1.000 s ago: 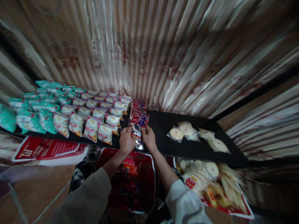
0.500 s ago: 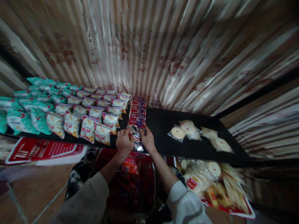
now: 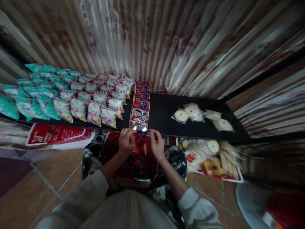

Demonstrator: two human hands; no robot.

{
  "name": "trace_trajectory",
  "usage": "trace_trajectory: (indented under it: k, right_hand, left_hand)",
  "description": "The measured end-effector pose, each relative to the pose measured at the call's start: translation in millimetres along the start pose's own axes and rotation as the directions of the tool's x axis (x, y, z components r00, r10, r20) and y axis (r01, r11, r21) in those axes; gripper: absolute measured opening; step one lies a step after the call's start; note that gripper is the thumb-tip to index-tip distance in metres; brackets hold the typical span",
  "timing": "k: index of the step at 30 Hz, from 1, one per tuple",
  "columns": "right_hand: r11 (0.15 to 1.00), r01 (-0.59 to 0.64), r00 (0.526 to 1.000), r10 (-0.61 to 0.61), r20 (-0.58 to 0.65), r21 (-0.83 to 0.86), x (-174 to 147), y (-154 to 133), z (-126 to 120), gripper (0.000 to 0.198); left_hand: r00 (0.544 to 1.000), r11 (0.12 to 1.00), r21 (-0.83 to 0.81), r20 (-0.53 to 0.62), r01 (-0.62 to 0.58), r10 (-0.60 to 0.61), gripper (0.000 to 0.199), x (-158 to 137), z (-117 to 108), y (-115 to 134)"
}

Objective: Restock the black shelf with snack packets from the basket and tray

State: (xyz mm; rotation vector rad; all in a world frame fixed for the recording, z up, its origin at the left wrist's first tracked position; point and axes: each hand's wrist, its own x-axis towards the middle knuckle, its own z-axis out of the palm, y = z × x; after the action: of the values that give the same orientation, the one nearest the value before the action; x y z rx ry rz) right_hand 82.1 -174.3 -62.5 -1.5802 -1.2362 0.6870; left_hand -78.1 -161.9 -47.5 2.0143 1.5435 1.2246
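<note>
1. The left hand (image 3: 126, 142) is being held at the front edge of the black shelf (image 3: 164, 113), its fingers curled inward; whether anything is being enclosed by them cannot be told.
2. The right hand (image 3: 157, 145) is being held at the same front edge of the shelf, loosely open, thumb and fingers bent; nothing is being seen in its grasp.
3. Whether the shelf's edge is being touched by either hand cannot be told.
4. The red packets (image 3: 141, 104) are being carried by the shelf near its middle, laid overlapping in one column from back edge to front; the silvery end of the nearest is being shown at the front edge, just beyond the fingertips.
5. Cream packets (image 3: 94, 111) are being displayed in rows on the shelf, left of that column, and teal packets (image 3: 30, 106) are being displayed toward the shelf's left end.
6. Round white pieces in clear wrapping (image 3: 181, 115) are being borne by the shelf's right part, and flat pale packets (image 3: 222, 125) are being borne nearer its right end.
7. A red basket (image 3: 111, 140) is being partly hidden by the hands, below the shelf's front edge.
</note>
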Motion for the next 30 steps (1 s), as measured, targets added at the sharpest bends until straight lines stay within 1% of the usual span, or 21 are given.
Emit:
trace_trajectory:
  k: [1,2,3,4,5,6,7,8,9,10,11,12,15,19,22,25,26,28,30]
  right_hand:
    - [0.999,-0.022,0.997,0.025,0.078,-0.031,-12,7,-2,0.032]
    - [0.996,-0.049,0.984,0.062,0.166,-0.079,-22,14,-3,0.031]
    - [0.984,-0.076,0.959,0.117,0.259,-0.16,-31,22,-3,0.03]
    - [0.959,-0.089,0.918,0.184,0.352,-0.269,-39,29,-2,0.028]
    - [0.92,-0.075,0.858,0.256,0.445,-0.386,-45,35,-1,0.027]
    - [0.865,-0.022,0.778,0.33,0.534,-0.502,-51,40,1,0.027]
    - [0.802,0.056,0.688,0.401,0.605,-0.595,-57,45,2,0.03]
    - [0.741,0.141,0.603,0.462,0.65,-0.657,-62,48,3,0.037]
    - [0.688,0.214,0.538,0.509,0.672,-0.693,-67,50,5,0.043]
    - [0.646,0.267,0.499,0.543,0.676,-0.715,-72,51,6,0.045]
    - [0.613,0.294,0.487,0.564,0.667,-0.733,-77,52,6,0.042]
    - [0.592,0.303,0.494,0.573,0.654,-0.747,-80,52,7,0.037]
    - [0.571,0.318,0.539,0.548,0.64,-0.757,-87,52,6,0.024]
    - [0.567,0.336,0.593,0.492,0.637,-0.752,-86,47,2,0.024]
    - [0.578,0.351,0.616,0.45,0.646,-0.737,-83,40,-3,0.027]
    - [0.604,0.37,0.618,0.406,0.673,-0.705,-78,31,-10,0.027]
    - [0.624,0.374,0.618,0.383,0.686,-0.686,-75,27,-13,0.026]
    - [0.694,0.366,0.623,0.312,0.717,-0.62,-70,19,-20,0.024]
    - [0.782,0.349,0.629,0.212,0.748,-0.516,-63,10,-28,0.024]
  left_hand:
    - [0.997,1.0,0.002,0.074,0.027,-0.028,0.027,-14,2,-4]
    - [0.977,0.998,0.031,0.2,0.062,-0.067,0.027,-27,4,-8]
    - [0.934,0.991,0.087,0.333,0.103,-0.127,0.026,-39,8,-12]
    - [0.866,0.979,0.16,0.462,0.13,-0.19,0.025,-50,12,-15]
    - [0.785,0.965,0.225,0.571,0.131,-0.24,0.025,-60,16,-18]
    - [0.712,0.955,0.272,0.647,0.119,-0.273,0.025,-68,19,-20]
    - [0.663,0.95,0.292,0.691,0.107,-0.287,0.025,-75,22,-21]
    - [0.63,0.95,0.299,0.72,0.095,-0.29,0.024,-82,25,-22]
    - [0.613,0.951,0.296,0.736,0.088,-0.286,0.024,-87,26,-21]
    - [0.604,0.953,0.291,0.746,0.085,-0.282,0.024,-91,27,-20]
    - [0.593,0.953,0.291,0.755,0.08,-0.28,0.024,-94,28,-18]
    - [0.585,0.953,0.293,0.761,0.076,-0.281,0.024,-96,27,-16]
    - [0.571,0.952,0.301,0.771,0.065,-0.283,0.026,-99,26,-13]
    - [0.574,0.953,0.299,0.771,0.059,-0.277,0.028,-98,23,-12]
    - [0.583,0.956,0.288,0.767,0.062,-0.269,0.028,-98,20,-12]
    - [0.605,0.954,0.289,0.748,0.073,-0.273,0.028,-98,15,-13]
    - [0.616,0.954,0.29,0.739,0.074,-0.273,0.029,-97,13,-15]
    - [0.634,0.962,0.262,0.732,0.079,-0.251,0.031,-96,9,-19]
    - [0.646,0.973,0.213,0.731,0.087,-0.218,0.028,-94,6,-24]
